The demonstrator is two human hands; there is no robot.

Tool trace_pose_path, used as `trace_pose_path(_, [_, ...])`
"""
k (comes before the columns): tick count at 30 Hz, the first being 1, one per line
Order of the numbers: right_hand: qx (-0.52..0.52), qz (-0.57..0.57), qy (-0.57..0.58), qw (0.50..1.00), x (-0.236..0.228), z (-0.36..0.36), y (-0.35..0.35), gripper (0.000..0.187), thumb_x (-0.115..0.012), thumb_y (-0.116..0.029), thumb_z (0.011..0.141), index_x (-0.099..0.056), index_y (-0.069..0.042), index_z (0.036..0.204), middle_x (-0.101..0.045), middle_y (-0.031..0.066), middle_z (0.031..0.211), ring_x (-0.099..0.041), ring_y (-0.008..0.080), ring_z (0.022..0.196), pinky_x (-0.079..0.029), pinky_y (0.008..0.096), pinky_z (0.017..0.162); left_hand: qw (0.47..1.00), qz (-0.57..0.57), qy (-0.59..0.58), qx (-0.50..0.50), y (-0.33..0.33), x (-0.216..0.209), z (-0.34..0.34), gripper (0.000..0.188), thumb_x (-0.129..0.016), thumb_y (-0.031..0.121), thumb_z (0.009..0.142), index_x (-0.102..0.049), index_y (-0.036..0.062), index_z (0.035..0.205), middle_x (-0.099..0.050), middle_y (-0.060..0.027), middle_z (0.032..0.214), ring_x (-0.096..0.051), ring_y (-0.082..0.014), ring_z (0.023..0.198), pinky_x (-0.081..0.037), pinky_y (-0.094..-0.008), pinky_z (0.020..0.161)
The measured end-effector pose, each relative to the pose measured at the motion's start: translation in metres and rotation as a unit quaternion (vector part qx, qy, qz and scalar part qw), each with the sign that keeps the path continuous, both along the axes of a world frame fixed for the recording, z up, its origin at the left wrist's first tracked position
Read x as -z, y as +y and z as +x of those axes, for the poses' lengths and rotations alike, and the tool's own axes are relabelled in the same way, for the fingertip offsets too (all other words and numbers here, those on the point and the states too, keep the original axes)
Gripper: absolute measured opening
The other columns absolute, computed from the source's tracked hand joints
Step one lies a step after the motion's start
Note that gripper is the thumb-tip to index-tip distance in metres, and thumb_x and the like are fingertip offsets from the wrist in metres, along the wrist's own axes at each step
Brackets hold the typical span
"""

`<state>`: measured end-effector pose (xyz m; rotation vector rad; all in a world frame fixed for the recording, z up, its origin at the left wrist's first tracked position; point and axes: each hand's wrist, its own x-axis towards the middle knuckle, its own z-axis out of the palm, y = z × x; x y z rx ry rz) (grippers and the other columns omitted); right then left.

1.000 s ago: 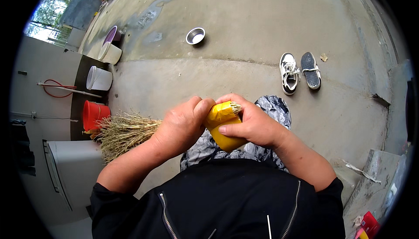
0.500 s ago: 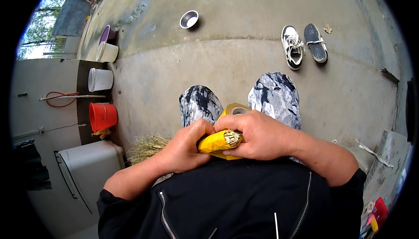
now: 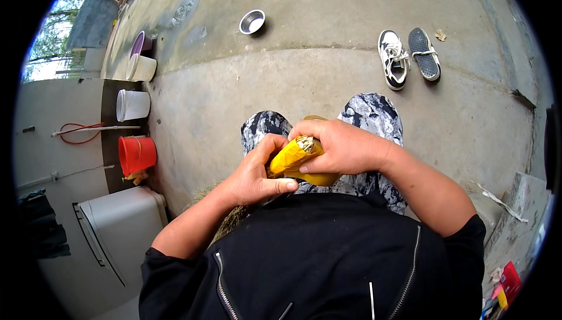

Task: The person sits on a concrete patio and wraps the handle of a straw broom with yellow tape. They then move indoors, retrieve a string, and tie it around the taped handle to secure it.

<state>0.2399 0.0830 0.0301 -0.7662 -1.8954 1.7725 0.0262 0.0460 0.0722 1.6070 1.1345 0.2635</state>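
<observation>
Right hand point(image 3: 345, 147): wraps over a yellow wrap point(image 3: 291, 157) binding a bundle of straw point(image 3: 225, 220), fingers curled shut around it.
Left hand point(image 3: 257, 174): pinches the wrap's lower edge, thumb pressed flat.
Bundle: held above the lap, between the knees.
Progress: wrap looks partly wound; straw ends still show at its top.
Around: red bucket point(image 3: 136, 154), pair of shoes point(image 3: 408, 55) lie well apart.

Yellow-wrapped bundle point(image 3: 291, 157), straw-coloured cut end up, tilted, gripped over patterned knees.
</observation>
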Motion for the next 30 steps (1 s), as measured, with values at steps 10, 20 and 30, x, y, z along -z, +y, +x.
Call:
trace_pose_path(10, [0.047,0.027,-0.109,0.992,-0.016,-0.008,-0.008,0.048,-0.076,-0.023,0.066,-0.051,-0.008,0.104,-0.063,0.0156,0.092,-0.062,0.0324,0.087,-0.048,0.0359,0.076,0.996,-0.011,0.035,-0.083,-0.011,-0.003,0.002,0.042,-0.059,0.036,0.086,-0.053,-0.0002,0.106,-0.056,-0.0116,0.088,-0.054,-0.0208,0.079,-0.044,-0.0314,0.073])
trace_pose_path(20, [0.036,0.115,-0.064,0.991,-0.007,-0.008,-0.020,0.040,-0.073,-0.021,0.069,-0.050,-0.008,0.099,-0.063,0.0161,0.085,-0.062,0.0344,0.082,-0.049,0.0396,0.070,0.999,0.027,0.011,0.013,-0.012,-0.003,-0.003,0.040,-0.059,0.035,0.085,-0.055,-0.0015,0.101,-0.054,-0.0126,0.082,-0.053,-0.0243,0.073,-0.043,-0.0331,0.069])
trace_pose_path(30, [0.139,0.087,-0.056,0.985,0.007,-0.016,-0.010,0.044,-0.073,-0.022,0.069,-0.048,-0.006,0.102,-0.063,0.0186,0.085,-0.061,0.0357,0.083,-0.048,0.0411,0.071,0.966,0.222,0.121,0.058,0.006,-0.006,0.011,0.044,-0.073,0.031,0.073,-0.053,0.0032,0.100,-0.051,-0.0126,0.083,-0.053,-0.0293,0.077,-0.044,-0.0358,0.070])
